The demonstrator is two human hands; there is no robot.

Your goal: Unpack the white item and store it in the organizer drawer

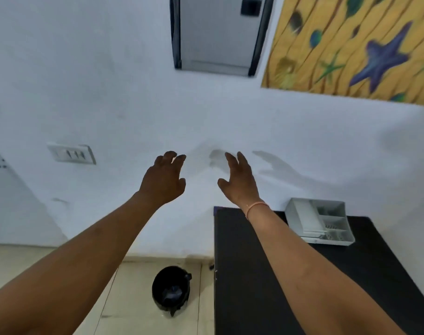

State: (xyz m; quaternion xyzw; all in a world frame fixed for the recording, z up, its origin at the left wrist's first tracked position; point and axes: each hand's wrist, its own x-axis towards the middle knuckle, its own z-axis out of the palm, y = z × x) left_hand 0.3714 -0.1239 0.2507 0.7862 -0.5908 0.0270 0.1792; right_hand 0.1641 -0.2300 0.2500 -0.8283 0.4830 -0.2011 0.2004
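Both arms reach forward toward the white wall. My left hand (165, 177) is held up with fingers apart and holds nothing. My right hand (238, 180) is likewise raised, fingers spread, empty, with a thin orange band on the wrist. The grey organizer drawer (300, 221), with divided compartments, lies at the back of the black table (266, 274), to the right of my right forearm. Small items lie in its compartments. No white packaged item shows in this view.
A black bin (170, 290) stands on the tiled floor left of the table. A white switch plate (72, 154) is on the wall at left. A dark-framed panel (218, 32) and a yellow starfish curtain (351, 44) hang above.
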